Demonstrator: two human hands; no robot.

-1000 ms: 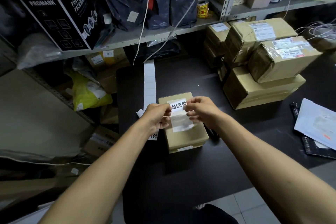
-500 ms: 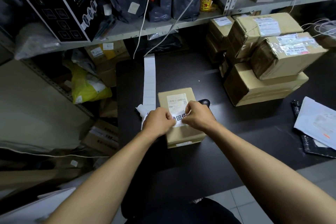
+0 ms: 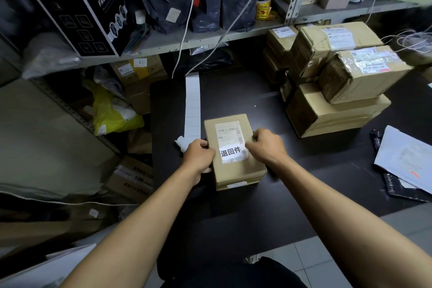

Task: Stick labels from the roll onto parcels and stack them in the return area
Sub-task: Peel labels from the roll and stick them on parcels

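Note:
A small brown cardboard parcel [image 3: 238,170] lies on the black table [image 3: 268,213] in front of me. On its top sits a shipping label with a barcode, and below it a white label [image 3: 233,153] printed with large black characters. My left hand [image 3: 198,159] grips the parcel's left edge, thumb on top. My right hand [image 3: 265,145] grips the parcel's right edge beside the white label, fingers curled over the side. A white strip of labels [image 3: 192,105] runs from the shelf down the table to just left of the parcel.
A stack of taped cardboard parcels [image 3: 339,91] stands at the right back of the table. White papers and a dark bag [image 3: 406,161] lie at the far right. Metal shelves [image 3: 187,40] with boxes and dark bags stand behind. Cartons and a yellow bag [image 3: 112,112] fill the left.
The white label went from held in the air between both hands to stuck flat on the parcel's top. Both hands then moved outward to the parcel's side edges.

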